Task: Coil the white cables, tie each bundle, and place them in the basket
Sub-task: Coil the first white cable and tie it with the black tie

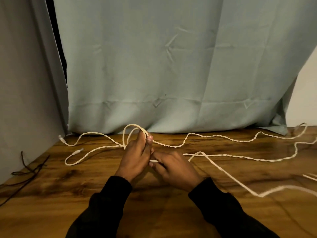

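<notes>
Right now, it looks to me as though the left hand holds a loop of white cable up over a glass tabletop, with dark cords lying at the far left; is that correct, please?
Not quite: the tabletop is brown wood grain, not glass, as the head view shows. The left hand does hold up a loop of white cable, and dark cords lie at the far left.

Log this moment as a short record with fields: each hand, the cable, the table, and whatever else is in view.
left hand: holds up a loop of the white cable, grip closed round the strands
right hand: pinches a run of the same cable beside the left hand
white cable: mostly uncoiled, winding across the table to the right; two connector ends lie at far left
table: wood grain
dark cord: loose at the left edge
backdrop: pale curtain behind the table
basket: not in view
</notes>
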